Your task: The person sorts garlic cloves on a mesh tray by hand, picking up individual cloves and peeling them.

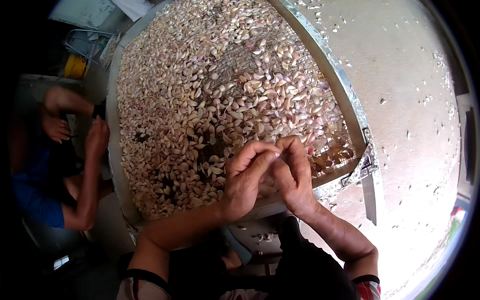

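Note:
Fingertips meeting, my left hand (pixel 245 175) and my right hand (pixel 294 172) are held close together over the near edge of the tray. Both are closed in a pinch, thumbs against forefingers. Whatever sits between the fingertips is too small and too covered to make out. Beneath and beyond them, a thick spread of unpeeled garlic cloves (pixel 175 105) lies over a wire mesh (pixel 235 62) that shows through in patches. A pale, worn frame (pixel 345 92) borders this large tray. Several reddish-brown cloves (pixel 335 155) lie in the corner beside my right hand.
At the left edge another person in a blue sleeve (pixel 42 202) sits close, one hand (pixel 97 135) near the tray's rim. A metal leg (pixel 371 200) juts from the near right corner. Scraps of skin dot the concrete floor (pixel 400 125). A yellow container (pixel 76 66) stands far left.

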The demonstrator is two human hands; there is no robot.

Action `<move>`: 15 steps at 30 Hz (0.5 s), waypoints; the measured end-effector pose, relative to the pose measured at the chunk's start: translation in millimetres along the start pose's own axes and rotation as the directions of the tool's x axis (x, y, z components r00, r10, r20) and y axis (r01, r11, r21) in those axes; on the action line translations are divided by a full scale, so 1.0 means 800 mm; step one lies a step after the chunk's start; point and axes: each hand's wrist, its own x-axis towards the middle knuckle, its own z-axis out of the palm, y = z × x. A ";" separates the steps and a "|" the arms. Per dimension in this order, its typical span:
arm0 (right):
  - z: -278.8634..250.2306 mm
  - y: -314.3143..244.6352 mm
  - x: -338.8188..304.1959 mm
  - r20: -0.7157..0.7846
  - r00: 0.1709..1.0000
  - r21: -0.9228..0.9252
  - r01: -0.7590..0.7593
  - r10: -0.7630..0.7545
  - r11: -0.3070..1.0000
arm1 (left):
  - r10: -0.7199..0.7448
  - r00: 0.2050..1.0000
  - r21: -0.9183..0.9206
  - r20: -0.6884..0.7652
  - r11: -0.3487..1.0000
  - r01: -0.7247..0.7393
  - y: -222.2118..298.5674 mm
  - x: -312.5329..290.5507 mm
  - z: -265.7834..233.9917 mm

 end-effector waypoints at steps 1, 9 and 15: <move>-0.001 0.001 0.001 -0.014 1.000 -0.038 0.020 -0.020 0.999 | 0.036 0.999 0.019 -0.025 0.999 -0.036 -0.001 0.003 0.008; 0.002 -0.019 0.003 -0.019 0.995 0.055 0.102 -0.101 0.993 | -0.073 0.996 -0.196 -0.045 0.979 0.063 0.014 0.007 0.023; 0.001 -0.002 -0.003 0.028 0.997 0.182 0.065 -0.071 0.981 | -0.097 0.993 -0.166 -0.060 0.982 0.086 0.013 -0.002 0.015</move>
